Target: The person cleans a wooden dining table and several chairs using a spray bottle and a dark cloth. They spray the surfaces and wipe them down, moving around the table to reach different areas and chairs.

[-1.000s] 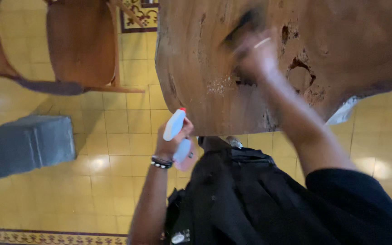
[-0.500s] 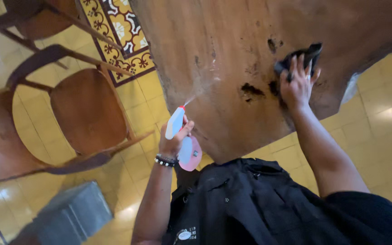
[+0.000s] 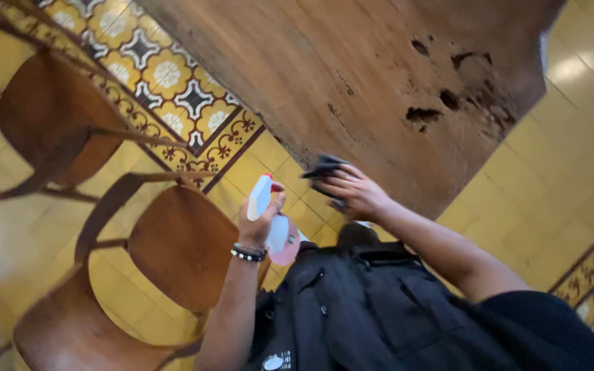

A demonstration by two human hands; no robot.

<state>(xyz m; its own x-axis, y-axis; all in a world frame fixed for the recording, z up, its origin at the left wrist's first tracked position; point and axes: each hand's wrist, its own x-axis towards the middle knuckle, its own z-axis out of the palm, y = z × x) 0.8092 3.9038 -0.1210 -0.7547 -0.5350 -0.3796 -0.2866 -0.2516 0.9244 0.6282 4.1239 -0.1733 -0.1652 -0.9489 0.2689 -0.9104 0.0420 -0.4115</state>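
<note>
Spray bottle (image 3: 269, 218) upright, nozzle toward table (image 3: 379, 89), gripped by left hand (image 3: 259, 221); right hand (image 3: 355, 192) clutches cloth (image 3: 323, 168).

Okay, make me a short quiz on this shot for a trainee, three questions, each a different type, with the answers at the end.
1. True or false: the left hand holds a spray bottle.
2. Multiple choice: where does the dark cloth under the right hand lie? A) on a chair seat B) at the near edge of the wooden table C) on the floor tiles
3. Fill in: the left wrist wears a beaded ____.

Key:
1. True; it is white with a pink body, held off the table over the yellow floor.
2. B
3. bracelet
</note>
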